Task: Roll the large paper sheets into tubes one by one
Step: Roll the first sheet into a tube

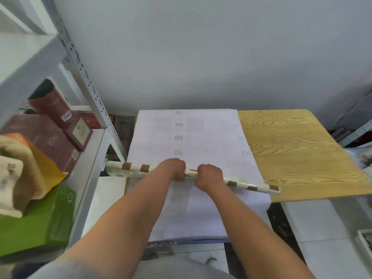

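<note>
Over the stack of white sheets [193, 137] on the table [291, 150], you hold a thin tube [233, 183] with brown and cream squares. Your left hand [175, 170] and your right hand [209, 177] are both curled tight round its middle, close side by side. The tube lies across the sheets, with one end past the left edge and the other over the wood.

To do this step well, I think you should keep both hands turning the same way so the roll stays tight and even. Check both ends now and then, so that one does not end up fatter than the other.

Your fingers are tucked under, so I cannot see them. The loose edge of the tube is hidden too. How many sheets lie in the stack is hard to tell.
</note>
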